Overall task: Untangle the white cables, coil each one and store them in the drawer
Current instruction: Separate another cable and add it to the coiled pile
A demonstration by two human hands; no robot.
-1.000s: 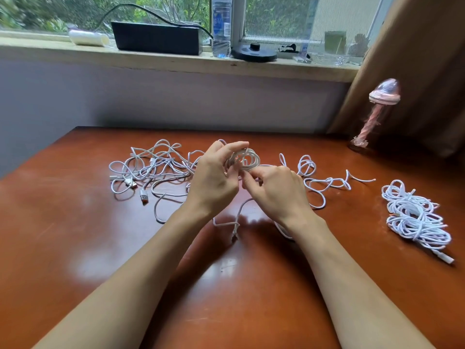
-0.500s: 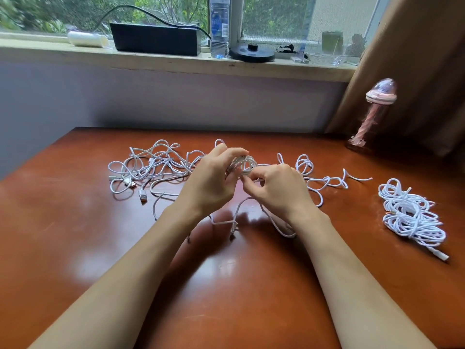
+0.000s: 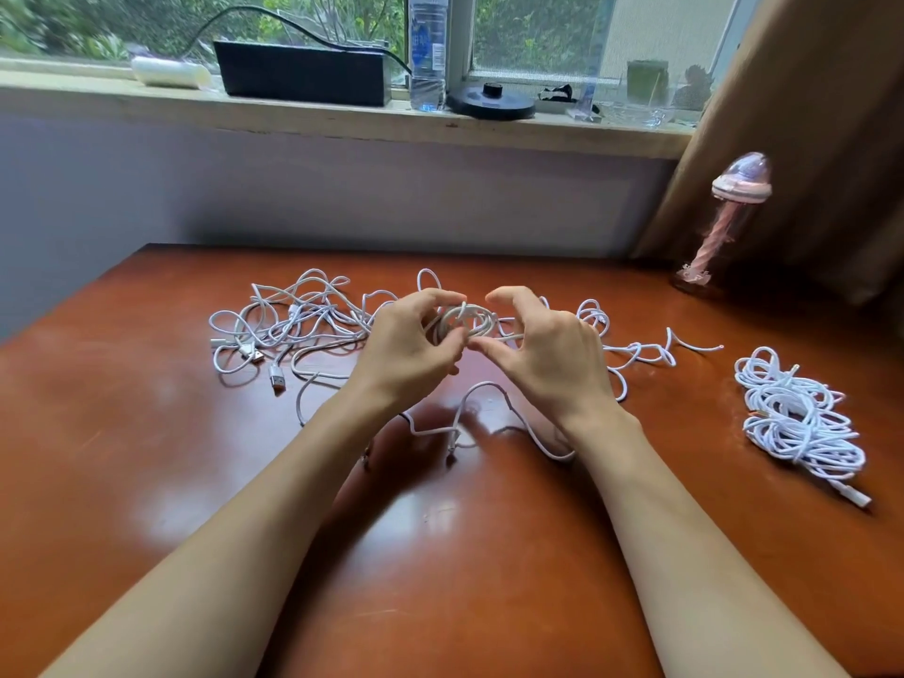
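Observation:
A small white cable coil (image 3: 468,321) hangs just above the table between my hands. My left hand (image 3: 410,345) pinches its left side with curled fingers. My right hand (image 3: 543,352) holds the same cable's loose strand between thumb and fingers at the coil's right. That strand trails down over the table (image 3: 146,457) toward me. A tangle of white cables (image 3: 293,325) with USB plugs lies left of my hands. More loose loops (image 3: 636,352) run off to the right. A heap of coiled white cable (image 3: 797,418) lies at the far right. No drawer is in view.
A pink-capped clear bottle (image 3: 724,227) stands at the table's back right, by a brown curtain (image 3: 807,115). The windowsill behind holds a black box (image 3: 301,78), a water bottle (image 3: 428,51) and a black round base (image 3: 490,101).
My right hand has spread its fingers and shifted a little right of the coil. The left hand keeps its hold on the coil. The camera tilted slightly.

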